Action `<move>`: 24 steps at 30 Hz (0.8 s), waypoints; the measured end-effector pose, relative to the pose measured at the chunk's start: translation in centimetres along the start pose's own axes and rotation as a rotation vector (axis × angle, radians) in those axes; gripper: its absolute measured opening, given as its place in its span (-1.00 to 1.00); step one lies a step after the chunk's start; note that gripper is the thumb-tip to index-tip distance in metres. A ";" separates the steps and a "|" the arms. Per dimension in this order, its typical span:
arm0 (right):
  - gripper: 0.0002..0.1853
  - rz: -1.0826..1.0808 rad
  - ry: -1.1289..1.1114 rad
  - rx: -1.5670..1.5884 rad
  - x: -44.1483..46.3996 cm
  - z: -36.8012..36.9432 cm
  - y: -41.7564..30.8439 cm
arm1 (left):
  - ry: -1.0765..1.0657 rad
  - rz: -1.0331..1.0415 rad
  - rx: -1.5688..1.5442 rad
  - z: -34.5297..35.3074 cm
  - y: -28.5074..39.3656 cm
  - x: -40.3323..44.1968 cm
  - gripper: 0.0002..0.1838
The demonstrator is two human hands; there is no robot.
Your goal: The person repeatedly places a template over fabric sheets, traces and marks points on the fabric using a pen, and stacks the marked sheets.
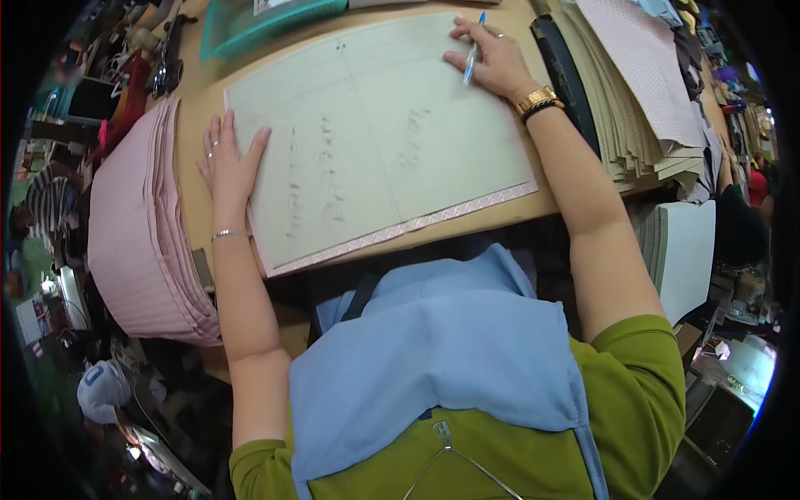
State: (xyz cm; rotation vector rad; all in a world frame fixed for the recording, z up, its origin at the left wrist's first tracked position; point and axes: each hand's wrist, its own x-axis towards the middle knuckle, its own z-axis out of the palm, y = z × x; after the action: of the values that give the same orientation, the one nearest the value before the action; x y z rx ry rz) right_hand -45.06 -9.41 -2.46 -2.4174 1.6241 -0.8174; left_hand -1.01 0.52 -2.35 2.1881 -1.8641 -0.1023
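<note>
A large pale card sheet with handwritten marks and a faint line down its middle lies on the table in front of me. Under it, a strip of pink patterned material shows along the near edge. My left hand rests flat at the sheet's left edge, thumb and fingers spread, with nothing in it. At the far right corner, my right hand holds a blue and clear pen between its fingers, tilted upward. The fingertips of that hand are over or touching the sheet; which, I cannot tell.
Folded pink striped fabric hangs over the table's left side. A teal tray stands at the back. To the right are a dark strip, stacked brown paper sheets and a pink textured sheet. Other people are farther off.
</note>
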 end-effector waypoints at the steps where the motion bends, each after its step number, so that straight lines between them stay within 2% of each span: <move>1: -0.49 -0.032 -0.004 -0.037 0.1 0.1 0.2 | 0.003 -0.005 -0.002 0.0 0.1 0.0 -0.07; 5: -0.49 -0.028 0.018 0.005 0.0 0.6 0.6 | -0.002 -0.013 -0.035 0.0 0.1 0.0 -0.05; 11: -0.51 -0.137 0.084 -0.147 0.0 0.7 0.7 | 0.008 -0.008 -0.035 0.2 0.1 0.1 -0.04; 13: -0.42 -0.063 0.031 -0.072 0.0 0.3 0.3 | 0.013 -0.004 -0.039 0.1 0.2 -0.1 -0.05; 16: -0.31 0.017 -0.052 0.006 0.0 -0.4 -0.6 | 0.108 -0.035 0.013 -0.1 1.5 -0.7 -0.19; 19: -0.28 -0.025 -0.063 -0.003 0.1 -0.5 -0.5 | 0.144 0.248 0.048 -0.2 3.1 -0.4 -0.29; 21: -0.28 -0.019 -0.071 0.010 0.2 -0.6 -0.5 | -0.087 0.277 0.105 0.6 4.7 -0.3 -0.36; 24: -0.30 -0.045 -0.071 0.019 0.4 -0.7 -0.4 | -0.033 0.189 -0.078 1.2 6.0 -1.7 -0.29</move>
State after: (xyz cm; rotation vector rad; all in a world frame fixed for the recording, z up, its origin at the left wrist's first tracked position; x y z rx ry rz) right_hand -44.95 -9.46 -1.51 -2.4491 1.5348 -0.7416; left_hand -7.37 1.12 -2.22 1.9607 -2.0380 -0.1724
